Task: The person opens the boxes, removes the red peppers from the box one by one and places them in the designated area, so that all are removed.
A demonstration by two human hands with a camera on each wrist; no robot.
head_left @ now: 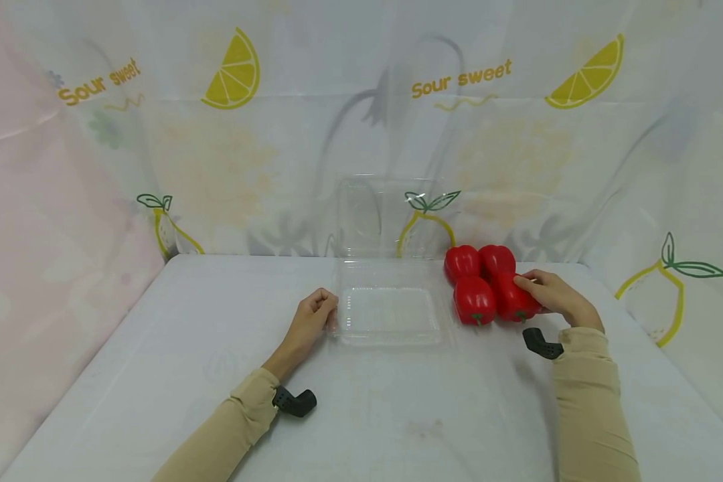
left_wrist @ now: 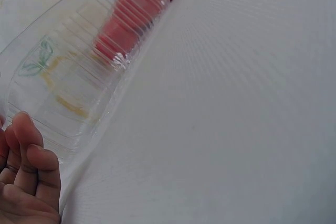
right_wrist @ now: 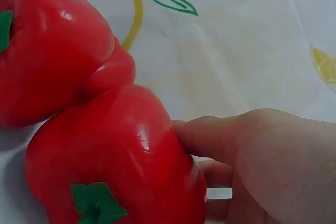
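Note:
A clear plastic clamshell container [head_left: 391,340] lies with its lid raised against the backdrop; nothing is inside the base. My left hand [head_left: 314,313] pinches the base's left edge; curled fingers [left_wrist: 35,153] show beside that wall in the left wrist view. Several red bell peppers with green stems sit clustered right of the container. My right hand [head_left: 557,294] grips the front right red bell pepper [head_left: 512,298], thumb on its upper side and other fingers partly hidden behind it. Left of that one is another red bell pepper [head_left: 474,299], with more behind.
The white table [head_left: 361,415] reaches back to a hanging cloth [head_left: 289,140] printed with lemons and lettering. Cloth also hangs at both sides. A black wrist mount [head_left: 295,402] is on the left wrist, and a similar black mount [head_left: 542,343] on the right.

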